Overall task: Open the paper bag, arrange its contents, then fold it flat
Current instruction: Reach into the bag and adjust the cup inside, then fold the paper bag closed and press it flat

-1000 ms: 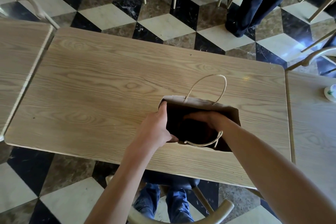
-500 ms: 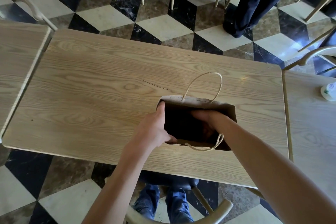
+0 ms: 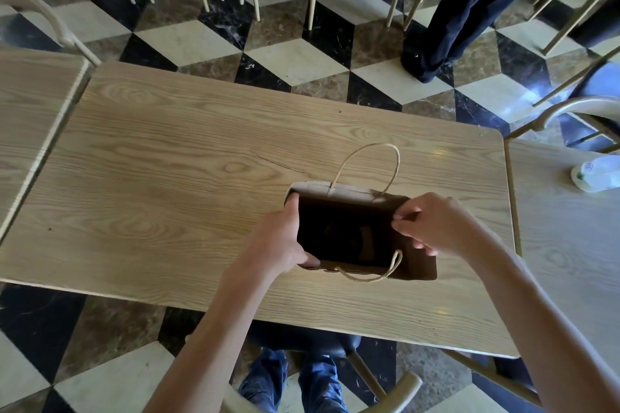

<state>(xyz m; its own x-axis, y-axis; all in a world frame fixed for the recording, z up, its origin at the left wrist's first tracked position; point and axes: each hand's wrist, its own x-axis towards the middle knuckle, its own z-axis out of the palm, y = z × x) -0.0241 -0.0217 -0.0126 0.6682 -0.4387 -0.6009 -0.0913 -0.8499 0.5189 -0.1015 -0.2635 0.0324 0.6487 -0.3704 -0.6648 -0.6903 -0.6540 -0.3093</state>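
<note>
A person seated at a wooden table is holding a brown paper bag open with both hands, the bag standing upright toward the table's near right part. The left hand is gripping the bag's left rim, thumb reaching along the top edge and fingers curling under the near corner. The right hand is pinching the right rim between thumb and fingertips, the remaining fingers pressing against the bag's outer side. One twisted-paper handle is arching up from the far rim, while the other handle is drooping over the near rim. The bag's inside is lying in deep shadow; something dark is faintly showing at the bottom, but what it is cannot be told. A pale bottle is lying on its side on the neighbouring table to the right. A second person's dark trouser legs are standing on the checkered floor beyond the table, among pale chair legs
</note>
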